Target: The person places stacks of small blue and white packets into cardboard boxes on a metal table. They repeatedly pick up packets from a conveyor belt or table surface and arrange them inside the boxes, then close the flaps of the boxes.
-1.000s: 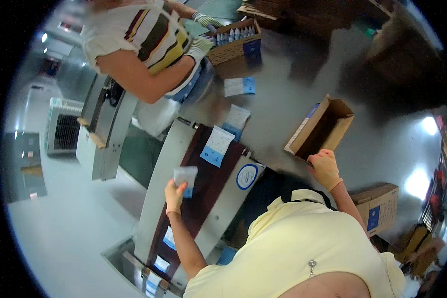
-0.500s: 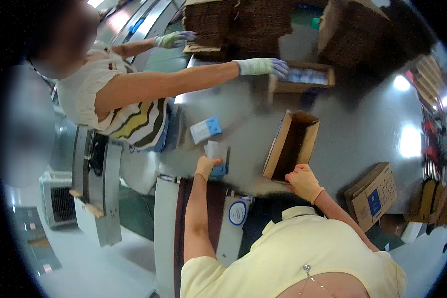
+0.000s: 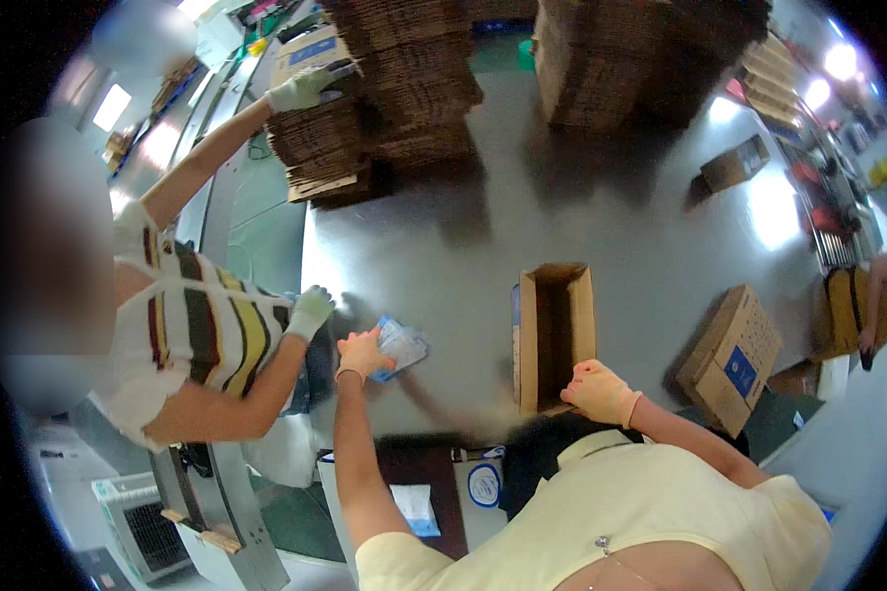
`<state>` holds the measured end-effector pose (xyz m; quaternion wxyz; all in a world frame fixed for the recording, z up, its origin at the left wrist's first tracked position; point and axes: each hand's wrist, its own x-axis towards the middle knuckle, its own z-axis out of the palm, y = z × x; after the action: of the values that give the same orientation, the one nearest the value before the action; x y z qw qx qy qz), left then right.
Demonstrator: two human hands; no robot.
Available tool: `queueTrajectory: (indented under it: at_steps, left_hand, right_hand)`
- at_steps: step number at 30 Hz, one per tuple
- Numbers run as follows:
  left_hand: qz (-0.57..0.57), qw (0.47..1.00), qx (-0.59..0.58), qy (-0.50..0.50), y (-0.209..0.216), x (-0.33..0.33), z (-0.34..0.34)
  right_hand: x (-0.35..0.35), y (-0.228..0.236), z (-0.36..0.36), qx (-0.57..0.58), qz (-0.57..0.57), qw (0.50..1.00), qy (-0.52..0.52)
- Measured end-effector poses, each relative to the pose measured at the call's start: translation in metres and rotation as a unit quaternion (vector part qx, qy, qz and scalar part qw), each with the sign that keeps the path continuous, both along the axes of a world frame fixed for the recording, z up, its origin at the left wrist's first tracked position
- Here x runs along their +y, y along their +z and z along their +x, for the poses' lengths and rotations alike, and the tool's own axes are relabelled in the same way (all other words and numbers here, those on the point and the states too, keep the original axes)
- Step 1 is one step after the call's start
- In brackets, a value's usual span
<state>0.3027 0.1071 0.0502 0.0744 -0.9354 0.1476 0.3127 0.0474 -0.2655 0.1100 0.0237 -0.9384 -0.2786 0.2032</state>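
My left hand (image 3: 365, 355), in a pale orange glove, closes on a blue-and-white packet (image 3: 402, 345) at the left of the metal table. Part of the packet is hidden under the fingers. My right hand (image 3: 601, 392), gloved alike, grips the near right edge of an open brown carton (image 3: 586, 320). The carton stands in front of me with its long side pointing away, and its inside looks dark, with no packets visible. Another blue-and-white packet (image 3: 417, 507) lies on the dark red conveyor belt (image 3: 442, 473) below my left forearm.
A co-worker at the left has one gloved hand (image 3: 311, 311) near the table edge, the other (image 3: 306, 91) at stacked flat cardboard (image 3: 404, 89). More cardboard (image 3: 611, 69) is piled at the far side. A printed carton (image 3: 729, 364) leans at right; a small carton (image 3: 735, 164) sits beyond.
My view has shifted. My left hand has moved from beside the near table edge onto a packet farther in. The co-worker's near arm has drawn back from the packet-filled carton. My right hand still grips the carton.
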Motion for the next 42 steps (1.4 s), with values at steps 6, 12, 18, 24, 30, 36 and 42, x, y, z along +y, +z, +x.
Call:
queueTrajectory:
  at_steps: [6, 12, 18, 24, 30, 36, 42]
  left_hand:
    - [-0.064, 0.956, -0.181, -0.221, 0.034, -0.093, -0.073]
    - [0.05, 0.908, -0.297, -0.292, -0.068, -0.161, -0.148]
    - [-0.106, 0.982, -0.112, -0.108, 0.009, -0.141, -0.131]
    - [-0.361, 0.888, -0.276, 0.073, 0.097, -0.121, -0.126]
    - [-0.695, 0.675, 0.148, 0.199, 0.049, -0.189, -0.154]
    - [-0.502, 0.861, -0.062, 0.054, -0.016, -0.195, -0.163]
    - [-0.342, 0.882, -0.232, -0.226, 0.006, -0.182, -0.159]
  right_hand:
    - [-0.006, 0.0, -0.01, -0.058, 0.022, 0.997, 0.046]
    - [0.014, 0.001, 0.001, -0.034, -0.027, 0.997, 0.066]
    - [0.012, 0.0, 0.003, -0.044, -0.031, 0.997, 0.054]
    - [0.016, -0.009, 0.004, -0.015, -0.031, 0.999, 0.027]
    - [0.032, -0.055, -0.008, -0.088, 0.089, 0.992, -0.011]
    - [0.037, -0.032, -0.012, -0.063, 0.057, 0.995, 0.045]
    - [0.046, -0.069, -0.015, -0.08, 0.096, 0.992, -0.019]
